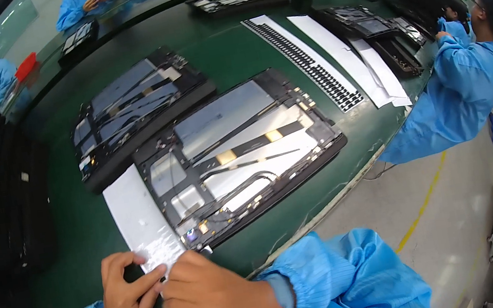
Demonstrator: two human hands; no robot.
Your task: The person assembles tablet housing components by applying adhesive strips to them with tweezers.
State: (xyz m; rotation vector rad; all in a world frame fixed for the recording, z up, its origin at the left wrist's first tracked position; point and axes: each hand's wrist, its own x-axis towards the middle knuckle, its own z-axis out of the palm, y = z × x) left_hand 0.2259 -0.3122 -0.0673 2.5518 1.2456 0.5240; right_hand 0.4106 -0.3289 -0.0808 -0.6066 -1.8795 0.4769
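Observation:
My left hand (pixel 127 291) and my right hand (pixel 215 299) meet at the near end of a white sheet (pixel 140 221) that lies on the green work surface (pixel 243 56). Fingers of both hands pinch at the sheet's near edge; whether a small piece is held between them I cannot see. Just right of the sheet lies an opened flat device (pixel 239 152) in a black frame, with silver plates, flat cables and small boards showing. Both forearms wear blue sleeves.
A second opened device (pixel 135 110) lies behind the first. Long white strips (pixel 334 54), one with rows of dark pieces, lie to the right. A stack of black trays (pixel 5 194) stands at left. People in blue coats work at right (pixel 458 92) and far left.

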